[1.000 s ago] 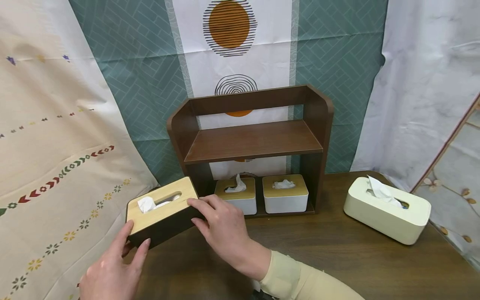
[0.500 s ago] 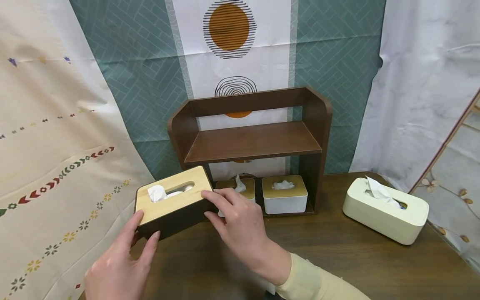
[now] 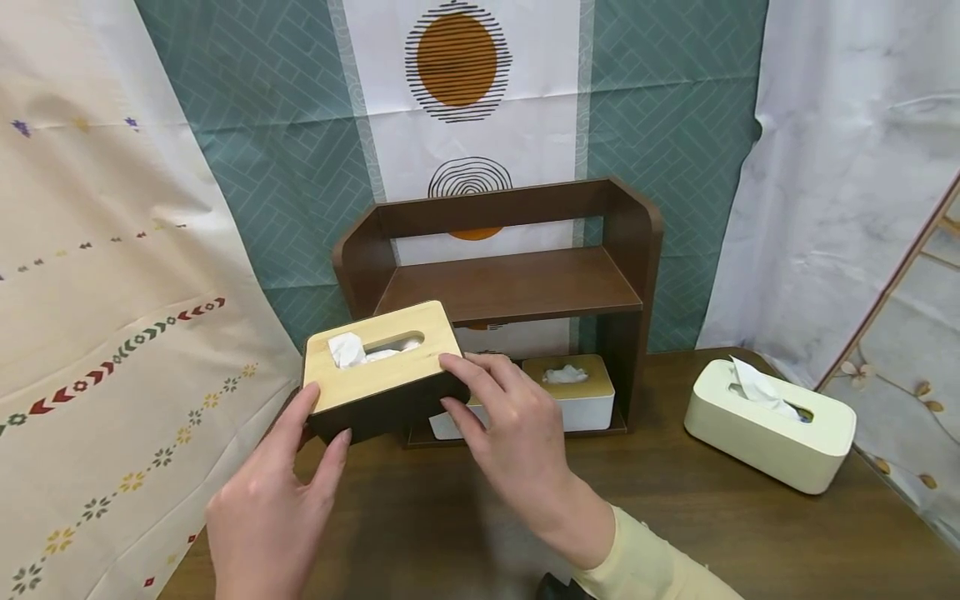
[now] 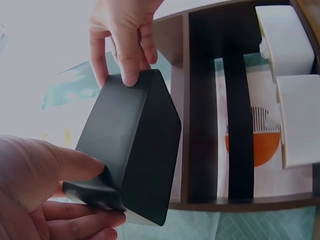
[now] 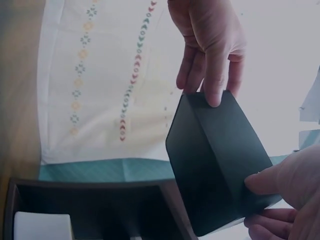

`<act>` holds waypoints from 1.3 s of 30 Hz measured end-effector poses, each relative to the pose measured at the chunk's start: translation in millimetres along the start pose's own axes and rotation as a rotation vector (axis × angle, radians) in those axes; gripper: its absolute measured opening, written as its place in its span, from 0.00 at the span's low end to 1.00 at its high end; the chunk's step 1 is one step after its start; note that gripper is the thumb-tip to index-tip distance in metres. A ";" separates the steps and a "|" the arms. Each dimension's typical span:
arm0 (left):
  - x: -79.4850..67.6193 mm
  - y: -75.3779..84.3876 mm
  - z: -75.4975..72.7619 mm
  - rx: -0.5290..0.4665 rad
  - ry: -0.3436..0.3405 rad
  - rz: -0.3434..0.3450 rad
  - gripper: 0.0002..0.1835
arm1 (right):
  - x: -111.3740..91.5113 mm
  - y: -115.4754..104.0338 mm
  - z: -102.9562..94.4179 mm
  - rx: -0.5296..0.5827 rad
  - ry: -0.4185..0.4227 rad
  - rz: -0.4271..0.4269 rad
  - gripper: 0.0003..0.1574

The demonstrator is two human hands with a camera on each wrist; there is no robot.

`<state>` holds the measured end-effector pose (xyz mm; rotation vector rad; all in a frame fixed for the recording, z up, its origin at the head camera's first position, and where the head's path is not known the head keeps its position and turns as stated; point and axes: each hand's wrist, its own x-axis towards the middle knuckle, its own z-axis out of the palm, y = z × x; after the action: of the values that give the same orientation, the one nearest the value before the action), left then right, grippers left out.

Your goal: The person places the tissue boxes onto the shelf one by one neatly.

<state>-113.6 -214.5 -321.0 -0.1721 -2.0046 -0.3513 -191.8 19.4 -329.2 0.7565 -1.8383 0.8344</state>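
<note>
**Q:** What has just changed?
**A:** The black rectangular tissue box with a pale wood-look lid (image 3: 382,377) has shifted right and upward. It is now held in front of the left part of the dark-brown two-tier wooden shelf (image 3: 510,279).

**Q:** What does this indicate for the work?
**A:** Assessment: carrying is in progress. The box appears airborne, supported by the hands and seated on neither tier of the shelf.

**Q:** Finger state?
**A:** Left hand (image 3: 273,492): thumb and fingers parted by the depth of the box's left end, pinching it. Right hand (image 3: 517,425): thumb on the near side, fingertips on the lid at the right corner, likewise pinching.

**Q:** Difference from one second ago?
**A:** The box then lay mostly left of the shelf. It and the right hand now hide most of the left white box (image 3: 450,427) on the lower tier; the right white box (image 3: 588,408) remains largely visible. The cream oblong tissue box (image 3: 772,433), right of the shelf, is unmoved.
</note>
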 end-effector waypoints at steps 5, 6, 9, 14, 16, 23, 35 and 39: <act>10.4 7.0 9.7 -0.043 0.002 0.022 0.38 | 5.6 7.4 -6.5 -0.007 0.030 0.012 0.33; 12.4 8.0 11.9 -0.050 0.002 0.027 0.38 | 6.8 9.1 -7.5 -0.009 0.035 0.014 0.33; 18.2 10.3 19.0 -0.063 0.003 0.039 0.37 | 10.0 14.5 -10.1 -0.022 0.046 0.015 0.34; 27.4 14.5 29.8 -0.073 -0.013 0.052 0.36 | 13.4 23.5 -13.5 -0.043 0.053 0.026 0.35; 31.3 16.0 34.0 -0.078 -0.024 0.056 0.35 | 15.0 27.1 -14.3 -0.050 0.054 0.033 0.35; 45.0 19.0 51.4 -0.100 -0.052 0.059 0.34 | 23.0 39.4 -16.2 -0.084 0.054 0.060 0.33; 65.2 19.6 84.7 -0.144 -0.152 -0.010 0.38 | 38.6 59.2 -6.9 -0.141 0.015 0.113 0.32; 69.4 16.3 95.1 -0.154 -0.174 -0.032 0.38 | 42.7 64.9 -1.8 -0.147 -0.016 0.135 0.31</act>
<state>-221.0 -170.9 -295.2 -0.2754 -2.1538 -0.5269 -257.4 52.2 -303.6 0.5523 -1.9577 0.7702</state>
